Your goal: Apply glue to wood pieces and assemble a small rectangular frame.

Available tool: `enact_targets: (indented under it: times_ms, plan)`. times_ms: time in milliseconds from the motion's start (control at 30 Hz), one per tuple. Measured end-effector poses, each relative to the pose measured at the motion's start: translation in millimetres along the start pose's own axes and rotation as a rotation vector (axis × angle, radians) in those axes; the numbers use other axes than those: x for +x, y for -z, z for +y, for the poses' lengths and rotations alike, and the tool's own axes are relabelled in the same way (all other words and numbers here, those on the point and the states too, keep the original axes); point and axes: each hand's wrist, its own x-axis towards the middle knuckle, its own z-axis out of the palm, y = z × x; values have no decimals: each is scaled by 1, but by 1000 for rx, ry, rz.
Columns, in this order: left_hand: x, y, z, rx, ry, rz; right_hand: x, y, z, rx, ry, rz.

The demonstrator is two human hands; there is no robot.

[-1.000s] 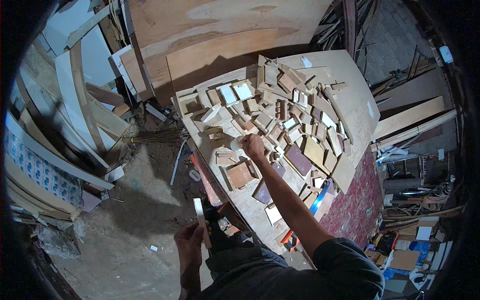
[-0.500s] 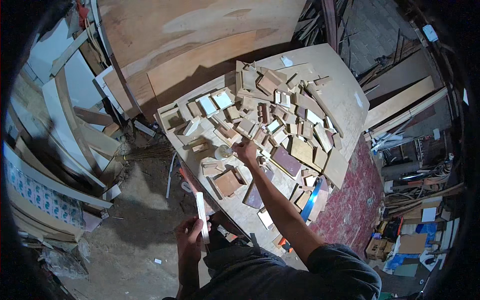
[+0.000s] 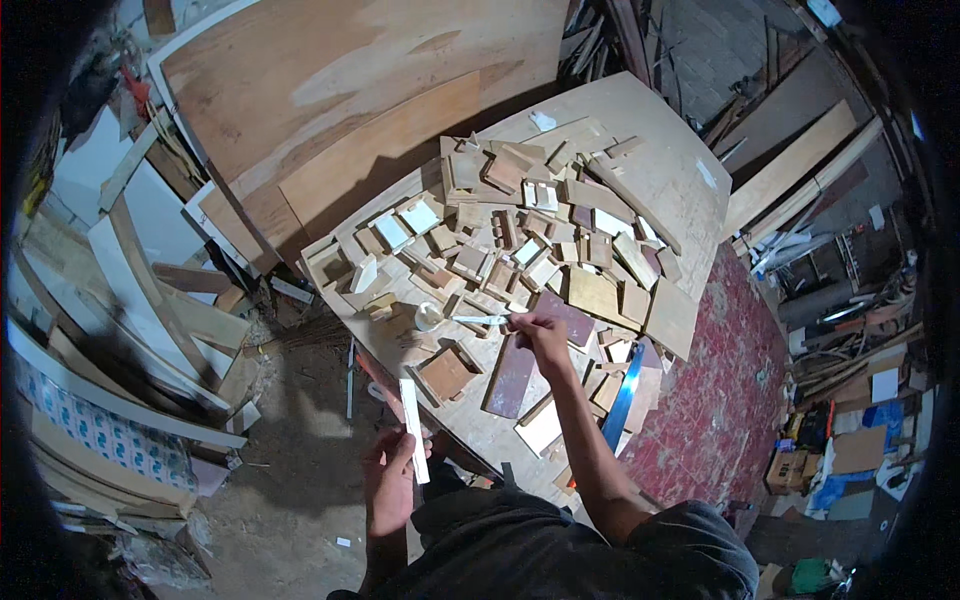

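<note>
My left hand point(image 3: 389, 482) is closed around a narrow white wooden strip point(image 3: 413, 430), held upright just off the table's near edge. Over the table, my right hand point(image 3: 541, 342) pinches a thin flat stick point(image 3: 480, 320) whose tip is coated white. The stick points left toward a small round cup point(image 3: 428, 317), pale inside, and its tip is close to the rim. Beneath and around my right hand lie dark reddish-brown boards point(image 3: 513, 375) and many wooden offcuts. An open shallow wooden box point(image 3: 447, 373) sits between my two hands.
Small wood blocks and panels crowd the plywood table point(image 3: 620, 110). A long shiny blue strip point(image 3: 622, 395) lies right of my right forearm. Large plywood sheets point(image 3: 370, 90) lean behind the table. Boards point(image 3: 140, 270) are stacked at left, and long planks point(image 3: 795, 165) at right.
My right hand has drawn back to the right from the cup, bringing the white-tipped stick into view. My left hand still holds the white strip, now slightly further right. The whole view has shifted slightly.
</note>
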Motion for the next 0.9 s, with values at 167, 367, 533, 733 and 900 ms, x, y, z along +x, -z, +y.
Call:
enact_targets:
  times_ms: [167, 367, 533, 733, 900]
  plan:
    - [-14, -34, -7, -41, -41, -188, -82, 19, -60, 151, 84, -132]
    - [-41, -73, -16, -142, 12, -345, -152, 41, -100, 221, 403, -185]
    - [-76, -89, -11, -98, 13, -482, -202, 59, -112, 106, 649, -99]
    - [-116, -92, -15, -110, 25, -585, -262, 84, -120, -489, 1124, 47]
    - [-147, -94, -26, -77, 18, -615, -299, 113, -115, -525, 1195, 56]
